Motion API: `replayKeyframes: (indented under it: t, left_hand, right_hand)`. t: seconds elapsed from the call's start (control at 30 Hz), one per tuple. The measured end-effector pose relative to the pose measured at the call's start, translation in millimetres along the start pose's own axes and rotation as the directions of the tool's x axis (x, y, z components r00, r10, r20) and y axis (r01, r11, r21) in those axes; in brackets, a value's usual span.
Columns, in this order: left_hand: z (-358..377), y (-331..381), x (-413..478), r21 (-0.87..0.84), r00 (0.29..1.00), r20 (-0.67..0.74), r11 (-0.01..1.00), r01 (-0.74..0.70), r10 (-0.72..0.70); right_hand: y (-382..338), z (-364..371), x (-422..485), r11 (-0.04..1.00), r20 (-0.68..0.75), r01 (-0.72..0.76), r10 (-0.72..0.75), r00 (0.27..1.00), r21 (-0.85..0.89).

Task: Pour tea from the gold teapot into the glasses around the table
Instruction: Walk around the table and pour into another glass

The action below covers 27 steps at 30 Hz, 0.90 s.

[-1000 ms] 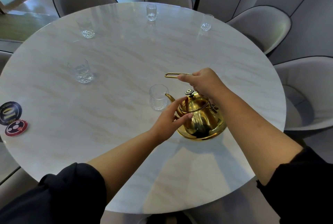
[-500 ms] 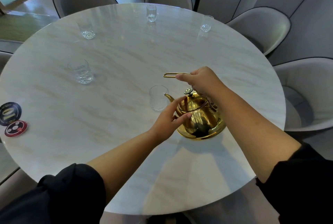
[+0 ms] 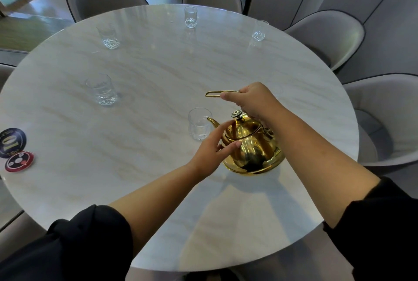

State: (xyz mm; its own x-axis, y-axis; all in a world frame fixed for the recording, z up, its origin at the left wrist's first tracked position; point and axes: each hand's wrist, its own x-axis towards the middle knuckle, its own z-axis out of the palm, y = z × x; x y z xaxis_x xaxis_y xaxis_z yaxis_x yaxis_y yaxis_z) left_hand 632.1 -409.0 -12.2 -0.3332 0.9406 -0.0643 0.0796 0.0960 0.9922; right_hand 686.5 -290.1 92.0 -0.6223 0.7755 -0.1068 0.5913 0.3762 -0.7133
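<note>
Teapot (image 3: 253,147) under right hand (image 3: 253,99) (handle gripped)

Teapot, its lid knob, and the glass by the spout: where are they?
gold teapot (image 3: 255,145), head view, shiny belly.
lid knob (image 3: 236,113), head view, knob's top.
nearest glass (image 3: 199,126), head view, clear side wall.

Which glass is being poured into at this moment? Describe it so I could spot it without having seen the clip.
On the round white marble table, find the shiny gold metal teapot held near the right edge. The clear short glass tumbler stands just left of it, at the spout tip. Of the five glasses in view, only this one stands right beside the teapot and the hands.
</note>
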Motion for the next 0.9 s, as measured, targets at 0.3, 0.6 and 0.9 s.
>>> replayKeyframes:
  t: [0.3,0.6,0.9]
  left_hand:
    - [1.9,1.3,0.3,0.005,1.0,-0.001,1.0,-0.004,0.004]
    - [2.8,-0.3,0.6,-0.015,1.0,0.004,1.0,-0.014,0.014]
    - [3.5,-2.2,2.4,-0.024,1.0,0.004,1.0,-0.013,0.013]
  right_hand:
    - [-2.2,-2.6,-2.1,1.0,0.006,-0.004,0.004,1.0,-0.008]
    - [-0.3,-3.0,-0.1,0.999,0.03,-0.033,0.031,0.999,0.038]
    - [3.7,-1.8,4.7,1.0,0.035,-0.015,0.014,0.999,0.023]
